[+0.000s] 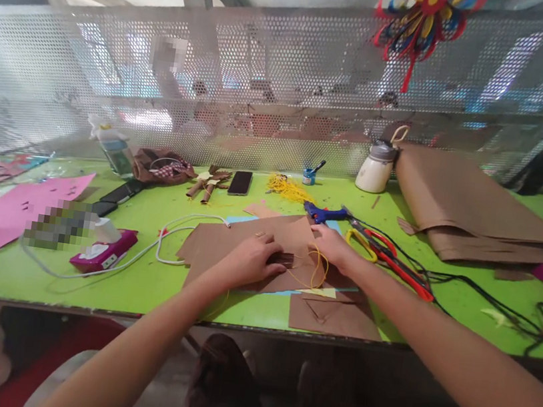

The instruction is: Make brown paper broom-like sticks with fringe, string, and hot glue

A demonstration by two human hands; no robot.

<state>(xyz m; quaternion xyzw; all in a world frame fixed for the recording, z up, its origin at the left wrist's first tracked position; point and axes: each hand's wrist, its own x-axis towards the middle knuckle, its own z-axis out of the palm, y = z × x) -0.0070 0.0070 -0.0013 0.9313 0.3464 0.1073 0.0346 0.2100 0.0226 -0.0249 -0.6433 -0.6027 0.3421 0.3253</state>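
Observation:
A brown paper sheet (226, 241) lies in front of me with a smaller brown sheet (336, 317) by the table's front edge. My left hand (254, 260) rests on the larger sheet, thumb and fingers closed around a small dark brown folded or stripped paper piece (284, 259). Yellow thread (318, 274) loops from that piece toward the right. At the sheet's right edge is my right hand (330, 244), fingers drawn together; what they pinch is hidden. Just beyond it lies a blue glue gun (323, 212). Yellow-handled scissors (363, 244) are beside my right wrist.
Red-handled pliers (408, 273) and black cables (504, 310) lie right, below stacked brown paper (474, 198). A bottle (376, 168), blue jar (308, 176), yellow thread pile (291, 188) and phone (240, 183) stand behind. Left are a magenta power strip (105, 254) and pink sheet (0, 226).

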